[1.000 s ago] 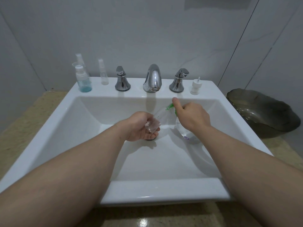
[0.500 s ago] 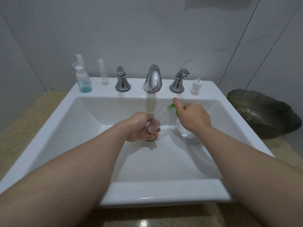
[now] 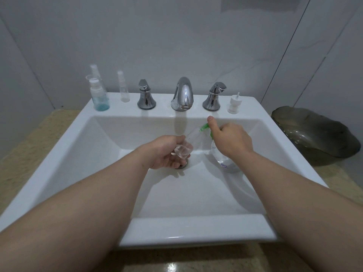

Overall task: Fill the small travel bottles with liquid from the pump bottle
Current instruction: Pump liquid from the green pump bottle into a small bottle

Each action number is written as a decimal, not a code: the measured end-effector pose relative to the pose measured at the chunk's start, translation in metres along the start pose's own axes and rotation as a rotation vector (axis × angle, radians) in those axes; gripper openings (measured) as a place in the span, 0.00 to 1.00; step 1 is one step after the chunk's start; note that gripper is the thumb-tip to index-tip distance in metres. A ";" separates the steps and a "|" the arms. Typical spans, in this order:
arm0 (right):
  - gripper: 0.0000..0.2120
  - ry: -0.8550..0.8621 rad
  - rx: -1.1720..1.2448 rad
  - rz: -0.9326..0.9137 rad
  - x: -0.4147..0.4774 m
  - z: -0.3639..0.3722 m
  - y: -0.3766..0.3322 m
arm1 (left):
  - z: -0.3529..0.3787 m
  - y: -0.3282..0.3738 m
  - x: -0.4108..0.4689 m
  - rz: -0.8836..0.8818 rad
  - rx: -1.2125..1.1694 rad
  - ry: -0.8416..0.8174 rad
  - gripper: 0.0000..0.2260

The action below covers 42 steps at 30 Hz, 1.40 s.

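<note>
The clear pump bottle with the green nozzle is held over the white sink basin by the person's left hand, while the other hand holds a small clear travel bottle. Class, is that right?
Not quite. The head view shows the right hand on the clear pump bottle with the green nozzle, over the white sink basin. The left hand holds the small clear travel bottle.

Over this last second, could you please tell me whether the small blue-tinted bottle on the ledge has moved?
No. The small blue-tinted bottle stands left of the chrome tap handle as before.
</note>
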State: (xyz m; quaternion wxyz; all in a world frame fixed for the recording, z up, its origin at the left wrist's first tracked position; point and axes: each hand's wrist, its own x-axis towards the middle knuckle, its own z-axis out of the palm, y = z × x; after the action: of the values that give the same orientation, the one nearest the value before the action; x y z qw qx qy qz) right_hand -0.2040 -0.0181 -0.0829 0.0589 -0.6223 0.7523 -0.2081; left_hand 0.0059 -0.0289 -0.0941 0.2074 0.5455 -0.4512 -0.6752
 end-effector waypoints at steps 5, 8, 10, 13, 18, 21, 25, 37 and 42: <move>0.41 0.004 0.000 0.007 0.000 -0.001 -0.001 | 0.000 0.001 0.001 0.030 0.088 0.047 0.18; 0.41 0.002 0.001 0.003 -0.001 0.000 -0.002 | 0.002 0.000 0.002 0.057 0.034 0.035 0.17; 0.41 0.001 0.000 0.005 -0.001 -0.001 -0.002 | 0.003 0.000 0.003 0.086 0.038 0.031 0.16; 0.41 0.000 0.004 -0.003 -0.002 -0.002 -0.003 | 0.003 -0.001 0.005 0.136 0.059 0.043 0.17; 0.41 0.009 0.016 0.001 -0.002 -0.002 -0.003 | 0.004 -0.001 0.008 0.216 0.093 0.116 0.10; 0.40 0.015 0.022 0.009 -0.002 -0.003 -0.003 | 0.007 0.001 0.002 0.237 0.069 0.155 0.10; 0.38 0.019 0.045 0.007 -0.001 -0.002 -0.003 | 0.008 0.004 0.000 0.243 0.032 0.178 0.16; 0.28 0.006 0.080 0.016 -0.002 -0.006 -0.004 | 0.004 0.003 0.002 0.271 0.001 0.175 0.26; 0.35 0.015 0.073 0.027 -0.003 -0.005 -0.002 | 0.005 0.003 0.000 0.277 -0.035 0.161 0.23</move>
State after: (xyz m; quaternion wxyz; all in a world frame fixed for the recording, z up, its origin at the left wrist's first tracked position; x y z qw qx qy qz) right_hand -0.2034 -0.0145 -0.0783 0.0786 -0.6078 0.7531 -0.2392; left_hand 0.0007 -0.0290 -0.0918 0.3437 0.5266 -0.4922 -0.6019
